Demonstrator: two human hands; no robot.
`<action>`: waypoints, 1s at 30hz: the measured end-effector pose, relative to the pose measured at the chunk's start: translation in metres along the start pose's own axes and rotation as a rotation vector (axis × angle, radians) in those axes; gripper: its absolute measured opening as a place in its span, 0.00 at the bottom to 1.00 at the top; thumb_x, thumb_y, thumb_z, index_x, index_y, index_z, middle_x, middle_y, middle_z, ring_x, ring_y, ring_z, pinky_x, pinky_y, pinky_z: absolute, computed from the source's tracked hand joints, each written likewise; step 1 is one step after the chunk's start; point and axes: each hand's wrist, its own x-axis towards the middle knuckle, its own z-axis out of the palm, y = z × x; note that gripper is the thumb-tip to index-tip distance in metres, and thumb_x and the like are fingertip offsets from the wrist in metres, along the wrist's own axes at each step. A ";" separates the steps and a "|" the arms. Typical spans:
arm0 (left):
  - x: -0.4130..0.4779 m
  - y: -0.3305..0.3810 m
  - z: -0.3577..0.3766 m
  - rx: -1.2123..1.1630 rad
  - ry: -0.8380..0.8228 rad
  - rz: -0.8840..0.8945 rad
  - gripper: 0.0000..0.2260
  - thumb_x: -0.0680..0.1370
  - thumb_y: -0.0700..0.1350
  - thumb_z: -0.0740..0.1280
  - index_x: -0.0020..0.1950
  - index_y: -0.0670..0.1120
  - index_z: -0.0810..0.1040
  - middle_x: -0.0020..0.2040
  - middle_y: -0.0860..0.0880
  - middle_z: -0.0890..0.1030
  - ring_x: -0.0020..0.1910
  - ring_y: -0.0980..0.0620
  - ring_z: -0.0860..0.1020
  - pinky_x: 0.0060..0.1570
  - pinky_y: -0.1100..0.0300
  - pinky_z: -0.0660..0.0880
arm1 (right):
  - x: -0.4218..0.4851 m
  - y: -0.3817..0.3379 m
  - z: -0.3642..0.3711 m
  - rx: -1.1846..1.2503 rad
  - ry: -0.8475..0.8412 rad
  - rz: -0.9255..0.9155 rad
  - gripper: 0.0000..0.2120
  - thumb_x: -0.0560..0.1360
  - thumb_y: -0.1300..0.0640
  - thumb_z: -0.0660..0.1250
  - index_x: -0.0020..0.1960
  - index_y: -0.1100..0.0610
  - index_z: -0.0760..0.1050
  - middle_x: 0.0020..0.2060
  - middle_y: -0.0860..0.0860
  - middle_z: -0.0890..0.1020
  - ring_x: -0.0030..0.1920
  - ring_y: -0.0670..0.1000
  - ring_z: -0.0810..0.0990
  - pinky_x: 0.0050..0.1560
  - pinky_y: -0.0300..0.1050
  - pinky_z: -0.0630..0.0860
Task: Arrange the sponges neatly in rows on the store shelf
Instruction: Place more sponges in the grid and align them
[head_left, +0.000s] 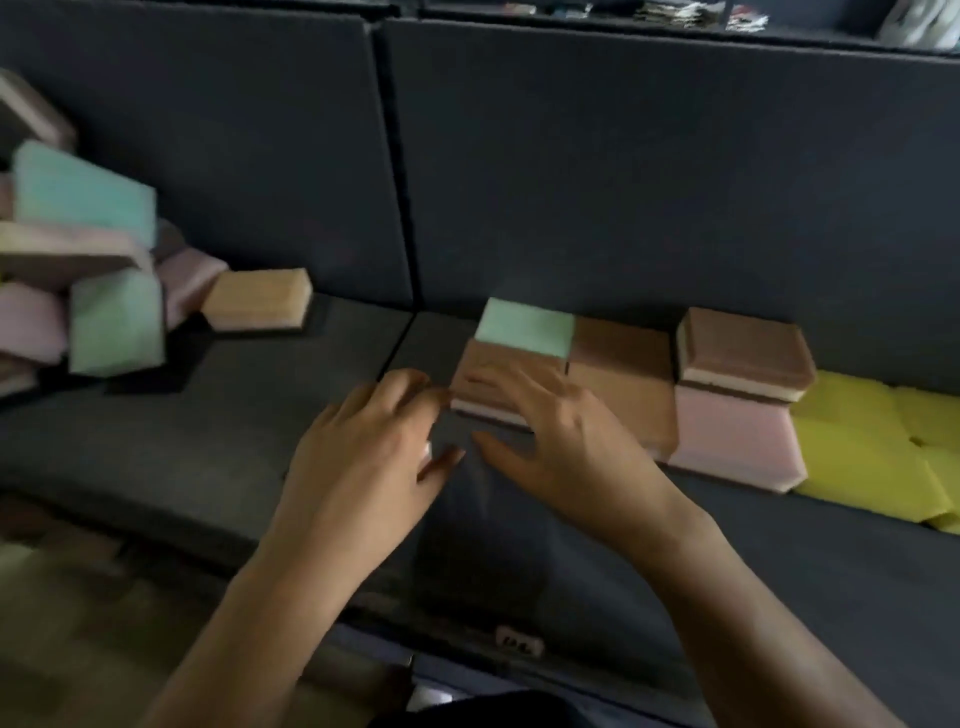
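Observation:
On the dark grey shelf (208, 457) a row of sponges runs right of centre: a mint sponge (524, 327) on a brown-topped sponge (480, 382), an orange-brown pair (623, 379), a brown-topped sponge (743, 353) stacked on a pink one (732, 441), then yellow sponges (872, 447). My right hand (561, 431) lies with spread fingers on the front of the brown-topped sponge under the mint one. My left hand (363, 457) hovers just left of it, fingers apart, holding nothing. A loose pile of pastel sponges (88, 260) sits at the far left, with an orange sponge (257, 301) beside it.
The shelf's padded back wall (623, 156) rises right behind the sponges, with a vertical seam (400, 182) left of centre. A small price tag (519, 642) hangs on the shelf's front edge. Bare shelf lies between the pile and the row. Blurred floor shows at the lower left.

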 end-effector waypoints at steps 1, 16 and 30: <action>-0.009 -0.008 -0.003 0.007 0.004 -0.033 0.20 0.69 0.53 0.74 0.58 0.48 0.78 0.59 0.50 0.77 0.50 0.46 0.80 0.40 0.54 0.76 | 0.005 -0.007 0.008 -0.003 -0.029 -0.052 0.23 0.75 0.53 0.70 0.69 0.55 0.73 0.61 0.51 0.79 0.61 0.51 0.77 0.59 0.49 0.76; -0.048 -0.064 0.008 -0.173 -0.122 -0.110 0.37 0.68 0.61 0.73 0.73 0.52 0.65 0.64 0.52 0.73 0.60 0.51 0.74 0.55 0.57 0.73 | 0.025 -0.022 0.035 -0.016 -0.276 -0.102 0.33 0.75 0.45 0.70 0.76 0.48 0.61 0.74 0.46 0.67 0.73 0.38 0.61 0.71 0.30 0.56; -0.018 -0.052 0.003 -0.350 -0.105 0.215 0.38 0.67 0.64 0.70 0.74 0.57 0.61 0.69 0.61 0.65 0.66 0.59 0.67 0.59 0.62 0.70 | 0.007 -0.007 0.000 0.004 -0.296 -0.005 0.35 0.71 0.39 0.72 0.73 0.43 0.62 0.67 0.41 0.71 0.64 0.39 0.70 0.63 0.35 0.69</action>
